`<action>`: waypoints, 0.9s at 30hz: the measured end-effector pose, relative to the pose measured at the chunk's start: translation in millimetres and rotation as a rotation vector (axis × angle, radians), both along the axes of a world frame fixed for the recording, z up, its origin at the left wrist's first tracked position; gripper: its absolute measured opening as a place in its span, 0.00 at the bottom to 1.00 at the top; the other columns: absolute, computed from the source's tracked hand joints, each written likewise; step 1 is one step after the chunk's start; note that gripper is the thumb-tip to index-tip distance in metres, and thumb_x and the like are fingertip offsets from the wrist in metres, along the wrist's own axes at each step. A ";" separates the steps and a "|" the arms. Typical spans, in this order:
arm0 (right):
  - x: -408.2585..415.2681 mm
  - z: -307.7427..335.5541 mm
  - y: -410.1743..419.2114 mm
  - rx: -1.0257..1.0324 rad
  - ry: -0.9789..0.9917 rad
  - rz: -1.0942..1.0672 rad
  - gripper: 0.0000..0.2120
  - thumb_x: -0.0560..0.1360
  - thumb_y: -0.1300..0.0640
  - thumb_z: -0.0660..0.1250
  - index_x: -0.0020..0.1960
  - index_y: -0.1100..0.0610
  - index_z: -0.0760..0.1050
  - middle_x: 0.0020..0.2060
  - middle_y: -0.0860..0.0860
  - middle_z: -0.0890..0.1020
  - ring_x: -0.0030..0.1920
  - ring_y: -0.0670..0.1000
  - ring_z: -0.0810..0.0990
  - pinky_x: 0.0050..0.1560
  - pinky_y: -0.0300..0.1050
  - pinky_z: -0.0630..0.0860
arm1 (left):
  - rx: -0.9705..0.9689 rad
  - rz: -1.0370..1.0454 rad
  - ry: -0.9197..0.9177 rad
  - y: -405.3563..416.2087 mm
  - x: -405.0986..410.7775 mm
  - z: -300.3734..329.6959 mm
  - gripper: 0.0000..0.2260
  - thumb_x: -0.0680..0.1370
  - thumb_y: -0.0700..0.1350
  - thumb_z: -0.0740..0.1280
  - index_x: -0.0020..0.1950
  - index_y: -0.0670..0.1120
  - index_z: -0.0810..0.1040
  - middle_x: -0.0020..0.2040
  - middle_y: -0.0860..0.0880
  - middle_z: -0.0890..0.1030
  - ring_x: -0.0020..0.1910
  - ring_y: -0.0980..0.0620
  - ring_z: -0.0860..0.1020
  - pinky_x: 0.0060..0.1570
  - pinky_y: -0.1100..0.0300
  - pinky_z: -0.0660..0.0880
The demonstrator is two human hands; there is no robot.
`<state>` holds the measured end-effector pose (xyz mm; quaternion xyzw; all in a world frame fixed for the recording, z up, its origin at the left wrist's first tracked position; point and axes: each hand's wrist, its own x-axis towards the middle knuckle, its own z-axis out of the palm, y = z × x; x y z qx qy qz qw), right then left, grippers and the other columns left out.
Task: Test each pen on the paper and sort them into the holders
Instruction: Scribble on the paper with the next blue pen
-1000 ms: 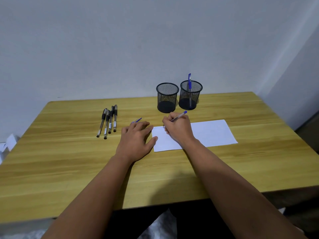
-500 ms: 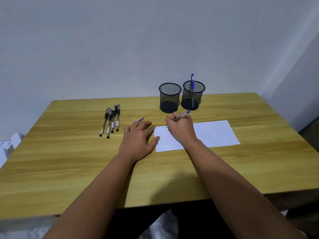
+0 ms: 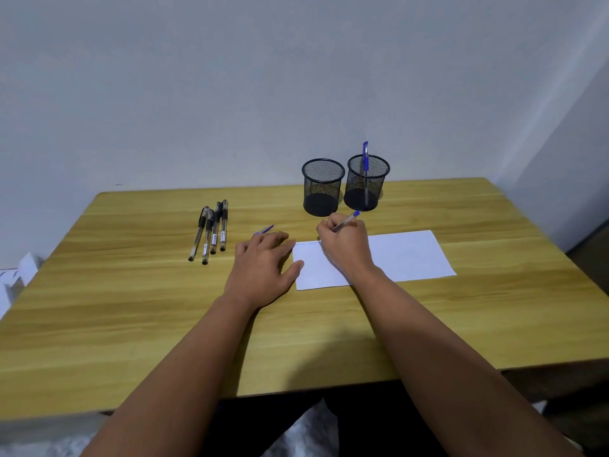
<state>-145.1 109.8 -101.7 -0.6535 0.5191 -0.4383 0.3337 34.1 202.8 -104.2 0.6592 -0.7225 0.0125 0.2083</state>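
Note:
My right hand point(image 3: 346, 245) grips a blue-capped pen point(image 3: 347, 220) with its tip at the top left corner of the white paper point(image 3: 405, 255), where faint blue marks show. My left hand point(image 3: 263, 268) lies flat on the table, its thumb and fingertips touching the paper's left edge. Just past its fingers lies another blue pen point(image 3: 265, 229), mostly hidden. Several black pens point(image 3: 211, 230) lie side by side to the left. Two black mesh holders stand at the back: the left holder point(image 3: 323, 189) looks empty, the right holder point(image 3: 367, 181) has one blue pen point(image 3: 365, 156) upright in it.
The wooden table point(image 3: 131, 308) stands against a pale wall, with another wall close on the right. White crumpled material point(image 3: 16, 275) lies off the table's left edge.
The right hand has shifted slightly along the paper's top edge while writing, and blue marks show there. The left hand stays in place. The view has drifted a little.

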 end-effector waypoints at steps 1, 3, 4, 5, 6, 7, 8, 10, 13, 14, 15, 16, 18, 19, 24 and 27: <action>-0.8 0.0 0.0 -0.003 0.004 -0.005 0.20 0.80 0.60 0.67 0.33 0.60 0.64 0.28 0.59 0.66 0.30 0.55 0.66 0.33 0.50 0.66 | 0.000 0.000 0.000 0.0 0.0 0.1 0.24 0.79 0.63 0.60 0.71 0.56 0.76 0.71 0.56 0.73 0.71 0.52 0.66 0.65 0.47 0.62; -1.9 0.3 0.8 -0.005 0.009 -0.002 0.20 0.81 0.60 0.67 0.33 0.58 0.63 0.28 0.57 0.65 0.30 0.53 0.65 0.32 0.49 0.64 | -0.003 0.000 0.004 -0.1 -0.6 0.5 0.23 0.79 0.63 0.60 0.70 0.56 0.76 0.71 0.56 0.74 0.71 0.51 0.67 0.65 0.47 0.62; -1.9 1.2 1.4 -0.009 0.009 0.002 0.20 0.81 0.60 0.67 0.33 0.59 0.63 0.29 0.58 0.65 0.31 0.53 0.65 0.32 0.49 0.64 | -0.003 -0.001 0.007 -0.2 -1.1 0.6 0.23 0.79 0.63 0.60 0.70 0.56 0.76 0.70 0.56 0.74 0.71 0.51 0.67 0.65 0.47 0.61; -1.5 1.8 1.9 -0.010 0.007 0.001 0.20 0.81 0.60 0.67 0.33 0.59 0.63 0.29 0.59 0.64 0.31 0.53 0.65 0.33 0.49 0.63 | -0.003 -0.001 0.008 -0.1 -1.1 0.5 0.23 0.79 0.63 0.61 0.70 0.56 0.76 0.71 0.56 0.74 0.71 0.51 0.66 0.65 0.48 0.61; -0.9 3.2 3.2 -0.006 0.007 0.000 0.21 0.81 0.60 0.66 0.33 0.58 0.62 0.29 0.58 0.65 0.30 0.52 0.65 0.33 0.48 0.63 | -0.002 -0.001 0.010 0.3 -1.1 0.6 0.23 0.78 0.63 0.61 0.70 0.56 0.76 0.71 0.56 0.74 0.71 0.52 0.66 0.65 0.48 0.61; 0.0 4.6 3.9 0.000 0.003 -0.005 0.21 0.81 0.61 0.66 0.33 0.58 0.62 0.29 0.57 0.65 0.30 0.52 0.65 0.33 0.47 0.64 | -0.002 0.000 0.013 0.2 -0.9 0.8 0.22 0.78 0.63 0.61 0.70 0.56 0.76 0.71 0.56 0.74 0.71 0.51 0.66 0.65 0.48 0.61; -0.1 5.5 3.8 0.012 -0.018 -0.016 0.20 0.81 0.61 0.66 0.33 0.58 0.62 0.28 0.57 0.65 0.30 0.52 0.66 0.33 0.47 0.66 | -0.004 0.001 0.016 0.2 -0.8 0.8 0.22 0.79 0.63 0.61 0.70 0.56 0.77 0.71 0.56 0.74 0.71 0.51 0.66 0.65 0.48 0.61; -1.3 5.8 1.0 0.082 -0.151 -0.063 0.19 0.80 0.60 0.66 0.34 0.61 0.62 0.29 0.58 0.66 0.31 0.54 0.69 0.35 0.49 0.69 | -0.006 0.001 0.020 0.6 -1.1 1.2 0.22 0.79 0.62 0.62 0.69 0.56 0.77 0.71 0.55 0.74 0.71 0.51 0.66 0.66 0.48 0.61; -3.4 8.7 -2.8 0.199 -0.310 -0.124 0.19 0.81 0.61 0.67 0.34 0.59 0.66 0.29 0.59 0.71 0.30 0.54 0.74 0.33 0.46 0.73 | -0.004 0.002 0.020 1.0 -1.3 2.1 0.22 0.79 0.62 0.62 0.69 0.56 0.77 0.71 0.55 0.74 0.71 0.51 0.66 0.66 0.47 0.61; -3.6 10.1 -3.6 0.218 -0.338 -0.126 0.18 0.82 0.61 0.68 0.34 0.58 0.68 0.30 0.59 0.73 0.30 0.54 0.75 0.31 0.45 0.73 | -0.004 0.002 0.019 0.8 -1.2 2.0 0.22 0.79 0.62 0.62 0.69 0.56 0.77 0.71 0.55 0.74 0.71 0.51 0.66 0.66 0.47 0.61; -3.6 11.2 -4.0 0.227 -0.365 -0.124 0.17 0.83 0.61 0.68 0.36 0.58 0.70 0.30 0.59 0.75 0.30 0.54 0.76 0.30 0.44 0.72 | -0.006 0.002 0.017 0.8 -1.0 1.7 0.22 0.79 0.62 0.62 0.70 0.56 0.77 0.71 0.55 0.74 0.71 0.51 0.67 0.66 0.47 0.61; -3.6 12.6 -3.9 0.236 -0.385 -0.123 0.16 0.83 0.61 0.68 0.37 0.59 0.71 0.29 0.58 0.76 0.30 0.53 0.76 0.29 0.43 0.72 | -0.007 0.001 0.018 0.7 -1.0 1.7 0.22 0.79 0.62 0.62 0.70 0.56 0.77 0.70 0.55 0.74 0.71 0.51 0.67 0.66 0.47 0.61; -4.0 13.4 -4.3 0.248 -0.409 -0.119 0.16 0.83 0.60 0.69 0.38 0.60 0.72 0.28 0.55 0.77 0.29 0.51 0.76 0.29 0.42 0.72 | -0.007 -0.001 0.016 0.1 -0.7 1.3 0.22 0.79 0.63 0.62 0.70 0.56 0.77 0.70 0.55 0.74 0.71 0.51 0.67 0.66 0.47 0.62; -4.3 13.1 -5.0 0.253 -0.411 -0.117 0.16 0.83 0.60 0.70 0.38 0.59 0.72 0.27 0.53 0.77 0.29 0.50 0.77 0.29 0.42 0.72 | -0.004 0.000 0.013 0.1 -0.8 1.3 0.22 0.79 0.63 0.61 0.70 0.56 0.76 0.71 0.55 0.74 0.71 0.51 0.67 0.66 0.47 0.61; -4.4 13.4 -4.4 0.253 -0.405 -0.111 0.16 0.83 0.58 0.71 0.38 0.59 0.74 0.28 0.54 0.78 0.29 0.50 0.78 0.30 0.43 0.74 | -0.002 0.007 0.013 -0.3 -0.2 0.0 0.23 0.79 0.63 0.61 0.70 0.56 0.76 0.71 0.56 0.74 0.71 0.52 0.66 0.66 0.48 0.61; -4.3 14.2 -4.3 0.253 -0.393 -0.109 0.15 0.83 0.58 0.71 0.39 0.60 0.74 0.28 0.53 0.79 0.29 0.50 0.79 0.30 0.42 0.74 | -0.006 0.004 0.018 -0.3 -0.4 -0.2 0.22 0.79 0.63 0.62 0.70 0.56 0.76 0.70 0.56 0.74 0.71 0.52 0.67 0.66 0.47 0.61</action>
